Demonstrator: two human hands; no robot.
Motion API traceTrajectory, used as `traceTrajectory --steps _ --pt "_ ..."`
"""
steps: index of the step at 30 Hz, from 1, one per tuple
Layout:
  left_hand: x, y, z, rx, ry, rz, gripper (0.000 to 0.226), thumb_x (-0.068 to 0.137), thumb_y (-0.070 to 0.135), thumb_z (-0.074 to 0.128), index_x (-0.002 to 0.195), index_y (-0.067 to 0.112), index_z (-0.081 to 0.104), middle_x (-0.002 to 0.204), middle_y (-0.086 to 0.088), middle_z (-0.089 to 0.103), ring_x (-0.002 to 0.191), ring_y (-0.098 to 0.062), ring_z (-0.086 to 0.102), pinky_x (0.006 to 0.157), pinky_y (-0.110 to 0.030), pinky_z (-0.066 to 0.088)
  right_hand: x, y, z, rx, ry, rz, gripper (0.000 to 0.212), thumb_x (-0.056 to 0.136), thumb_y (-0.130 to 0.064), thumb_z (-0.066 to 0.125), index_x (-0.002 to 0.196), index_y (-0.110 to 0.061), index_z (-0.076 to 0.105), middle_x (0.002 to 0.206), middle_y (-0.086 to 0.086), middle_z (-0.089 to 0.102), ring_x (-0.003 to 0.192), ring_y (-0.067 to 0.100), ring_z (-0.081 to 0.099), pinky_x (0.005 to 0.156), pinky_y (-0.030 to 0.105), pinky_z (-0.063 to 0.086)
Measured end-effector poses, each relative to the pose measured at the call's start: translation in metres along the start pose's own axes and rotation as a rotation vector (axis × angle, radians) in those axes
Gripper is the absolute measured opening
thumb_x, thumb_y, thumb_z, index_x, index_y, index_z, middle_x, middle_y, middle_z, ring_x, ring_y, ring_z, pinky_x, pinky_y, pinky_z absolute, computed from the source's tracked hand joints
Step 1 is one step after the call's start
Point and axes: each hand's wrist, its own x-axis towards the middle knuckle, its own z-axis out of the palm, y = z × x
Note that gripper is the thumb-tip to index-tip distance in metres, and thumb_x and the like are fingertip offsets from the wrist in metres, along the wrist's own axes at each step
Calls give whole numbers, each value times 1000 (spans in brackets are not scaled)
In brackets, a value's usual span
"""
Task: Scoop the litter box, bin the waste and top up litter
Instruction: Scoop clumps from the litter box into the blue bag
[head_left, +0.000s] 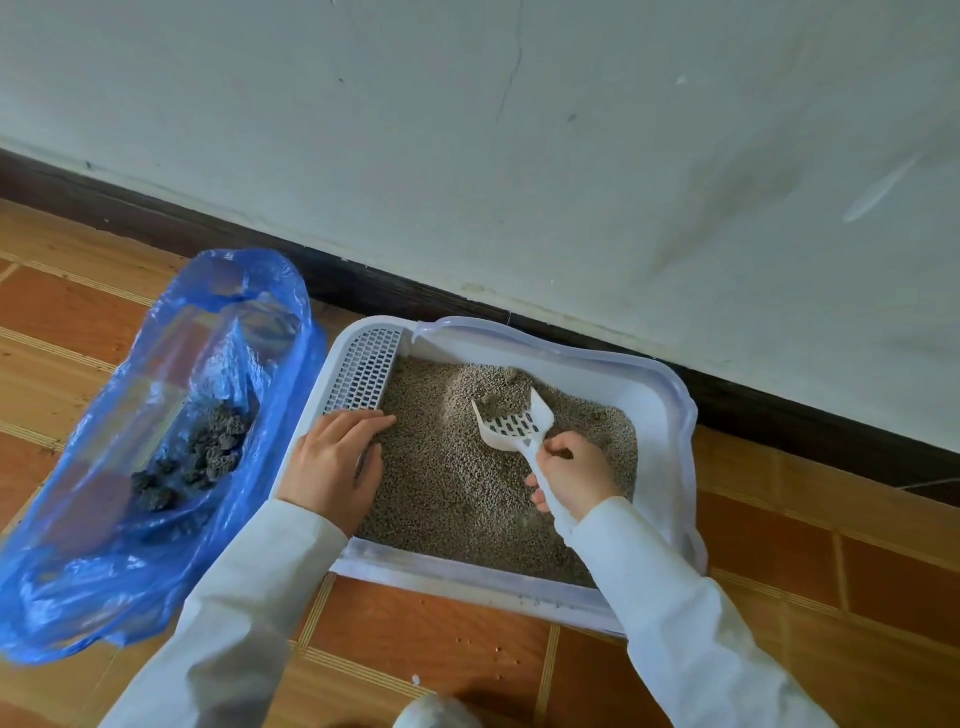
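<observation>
While the right hand (569, 475) curls round the handle of the white slotted scoop (514, 427), the scoop's blade sits low in the grey litter (457, 493) with its tip aimed toward one o'clock, just short of a small mound and a darker clump (491, 397) against the far wall of the litter box (670, 415). From the head view, the left hand (332, 462) lies flat with fingers fairly straight on the box's nine o'clock rim, touching the near end of the grated step (366, 371); it seems to be bracing the tray, not gripping anything.

At nine o'clock from the box, the blue plastic bag (156, 452) lies slumped on the tiled floor (441, 649), mouth gaping, dark waste clumps (197, 457) already inside.

Risks, as I judge them: a clump carried from the far side must cross the left hand and the rim, so a tilted scoop could shed it onto the floor. The bag has no frame, and its mouth might fold shut. Stray grains already dot the tiles at six o'clock. No fresh litter container is in view.
</observation>
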Motion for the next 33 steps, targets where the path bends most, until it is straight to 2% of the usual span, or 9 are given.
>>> traceTrajectory --steps 4,13,19,23,26,30,33 --pt "-2 2 -3 -3 14 -4 38 88 23 40 110 10 68 106 -7 69 99 -30 63 85 -45 53 -3 3 4 143 -17 30 13 97 -16 52 107 -9 55 72 14 65 50 20 56 46 26 49" --pt "-4 2 -10 -13 32 -31 40 88 26 39 110 11 68 106 -6 69 99 -32 62 83 -49 53 -9 5 -9 55 -33 -90 5 96 -12 53 100 -13 56 72 12 68 56 20 61 59 33 52" --pt "-6 2 -14 -2 65 -10 31 84 15 49 109 10 69 105 -7 69 98 -32 63 81 -49 53 -23 6 -25 90 -90 -107 6 96 -9 52 99 -12 56 71 13 68 53 19 60 54 29 52" --pt "-7 1 -14 2 59 -1 34 85 19 45 108 11 69 105 -7 69 98 -32 63 80 -50 54 -27 9 -26 97 -95 -41 9 96 -11 54 104 -8 57 70 17 65 48 22 55 48 30 49" --pt "-8 1 -17 0 57 2 36 86 23 43 109 12 69 105 -6 69 98 -31 63 80 -50 54 -24 5 -24 31 -83 21 13 97 -12 50 105 -6 58 69 16 62 44 20 52 41 25 45" --pt "-9 1 -17 8 63 -4 31 84 15 50 109 11 69 106 -6 69 99 -32 63 80 -50 53 -13 -9 -24 -43 -74 96 20 95 -10 46 97 2 62 66 15 61 43 20 50 40 23 39" --pt "-8 -2 -16 6 56 -8 35 87 22 43 110 12 68 107 -5 69 100 -32 63 80 -50 53 -6 -25 -23 -105 -76 125 22 95 -11 47 98 3 64 67 16 62 42 19 51 37 20 38"
